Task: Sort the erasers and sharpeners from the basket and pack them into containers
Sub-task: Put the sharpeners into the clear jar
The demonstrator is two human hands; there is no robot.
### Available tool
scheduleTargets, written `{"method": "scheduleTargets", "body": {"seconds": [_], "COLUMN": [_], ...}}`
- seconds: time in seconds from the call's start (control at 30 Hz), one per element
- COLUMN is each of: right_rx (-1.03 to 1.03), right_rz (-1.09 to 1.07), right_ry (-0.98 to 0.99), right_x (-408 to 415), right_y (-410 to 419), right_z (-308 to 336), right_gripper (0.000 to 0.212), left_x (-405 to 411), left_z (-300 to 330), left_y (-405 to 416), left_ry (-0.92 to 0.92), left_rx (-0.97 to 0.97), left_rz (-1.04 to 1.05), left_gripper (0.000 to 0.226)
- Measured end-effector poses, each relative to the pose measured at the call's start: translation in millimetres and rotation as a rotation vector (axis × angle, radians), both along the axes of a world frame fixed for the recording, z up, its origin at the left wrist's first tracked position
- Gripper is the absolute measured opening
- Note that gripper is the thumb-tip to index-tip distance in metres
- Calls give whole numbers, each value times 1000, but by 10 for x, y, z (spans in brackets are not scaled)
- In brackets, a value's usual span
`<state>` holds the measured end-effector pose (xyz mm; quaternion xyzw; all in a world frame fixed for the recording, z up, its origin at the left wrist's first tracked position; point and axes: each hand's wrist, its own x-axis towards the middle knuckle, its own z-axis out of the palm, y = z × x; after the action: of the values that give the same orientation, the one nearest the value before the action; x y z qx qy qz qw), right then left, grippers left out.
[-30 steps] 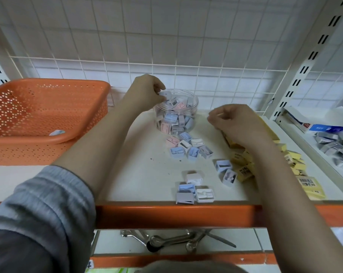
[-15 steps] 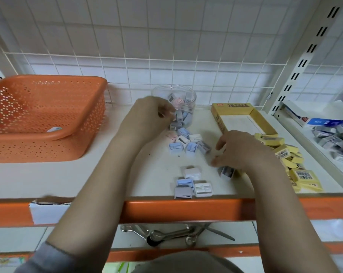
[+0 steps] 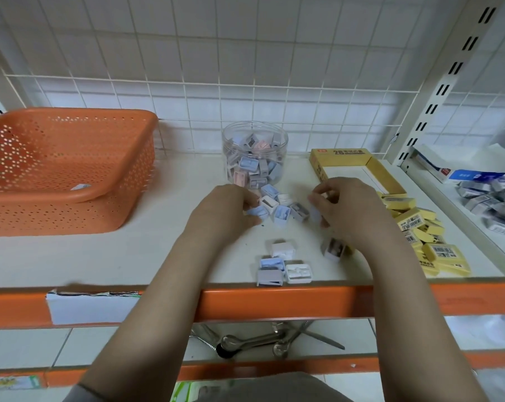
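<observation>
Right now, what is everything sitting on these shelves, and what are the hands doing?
Perforated orange plastic basket: one, left; one small pale item inside.
Clear round plastic jar: one, back centre, holding pastel sharpeners.
Loose pastel plastic sharpeners: about ten, blue, white, grey, in front of the jar.
Open yellow cardboard box: one, right, looks empty.
Yellow-wrapped erasers: a pile beside the box.
Metal spoons: several, lower shelf.
Left hand: touches a blue sharpener.
Right hand: curled round a pale sharpener.
</observation>
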<state>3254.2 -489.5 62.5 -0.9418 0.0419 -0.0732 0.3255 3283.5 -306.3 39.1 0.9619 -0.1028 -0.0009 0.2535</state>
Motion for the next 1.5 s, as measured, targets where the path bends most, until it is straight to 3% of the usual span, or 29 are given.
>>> {"method": "scheduleTargets", "body": {"seconds": [0.17,0.37,0.53,0.7,0.9,1.07,1.23,1.5], "right_rx": [132,202,44,23,143,13,-44,-148], "right_rz": [36,129,130,155,102,74,95,75], "right_ry": [-94,-166,-122,-91,-183,13,172,147], "right_x": [196,746,1135,1117,838,510,294,236], "right_y": [101,345,382,346,237,46,-30,59], "right_z": [154,414,359,260,207,103,-4,-103], "right_gripper": [21,26,27,17,14,16,23,33], "left_x": [-37,-128,-161,221,927,1202,1127,288], "left_z": [-28,46,316,758,811,731,705,571], "left_y": [61,224,314,335,178,91,48,53], "left_ry": [-34,-88,-204,-321,-269,-225,-282,-234], "left_rx": [37,-178,-259,-172,-90,-53,-173,-260], "left_rz": [21,74,79,68,5,25,23,-13], "left_gripper": [26,24,26,28,33,35,22,17]}}
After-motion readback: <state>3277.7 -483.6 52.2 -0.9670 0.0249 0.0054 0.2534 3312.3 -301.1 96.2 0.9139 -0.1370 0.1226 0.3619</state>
